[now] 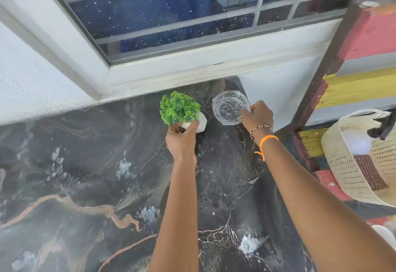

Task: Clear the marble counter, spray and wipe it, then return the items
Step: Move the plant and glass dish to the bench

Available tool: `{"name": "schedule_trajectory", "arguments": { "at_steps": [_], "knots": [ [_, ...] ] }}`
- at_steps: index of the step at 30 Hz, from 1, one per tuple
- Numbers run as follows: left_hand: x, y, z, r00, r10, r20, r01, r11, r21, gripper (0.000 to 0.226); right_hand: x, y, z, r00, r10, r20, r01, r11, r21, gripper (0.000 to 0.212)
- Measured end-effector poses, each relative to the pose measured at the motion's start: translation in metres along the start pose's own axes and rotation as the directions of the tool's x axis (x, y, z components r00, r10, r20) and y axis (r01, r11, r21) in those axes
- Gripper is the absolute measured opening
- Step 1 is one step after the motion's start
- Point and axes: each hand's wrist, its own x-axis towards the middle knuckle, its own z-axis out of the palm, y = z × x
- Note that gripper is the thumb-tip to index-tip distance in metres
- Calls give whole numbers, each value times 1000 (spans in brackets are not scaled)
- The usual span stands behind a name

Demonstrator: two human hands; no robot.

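Gripping the potted plant (180, 109) just left of the glass dish (230, 107), the left hand (182, 141) holds its pot; the right hand (258, 115) pinches the dish's near-right rim, both on the counter (85, 164).

A single head-worn, wide-angle camera looks steeply down and forward over a dark marble counter (85, 175), which fills the lower two-thirds of the frame. Both forearms enter from the bottom edge and reach toward frame centre. A window (171, 14) spans the top, its lines bowed by the lens. A woven basket (342, 164) sits at the right edge.
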Motion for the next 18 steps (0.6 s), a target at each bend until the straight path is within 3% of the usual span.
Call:
{"name": "schedule_trajectory", "arguments": {
  "at_steps": [7, 12, 18],
  "knots": [
    [-56, -29, -3, 994, 11, 104, -11, 1000, 1, 25, -27, 47, -33, 999, -13, -29, 14, 999, 39, 16],
    [-113, -48, 14, 967, 99, 233, -120, 990, 78, 27, -52, 95, -77, 997, -4, -73, 10, 997, 81, 11],
    [-180, -89, 48, 926, 84, 368, -177, 958, 226, 27, -82, 171, -149, 986, 49, -159, -41, 998, 56, 18]
  ]
}}
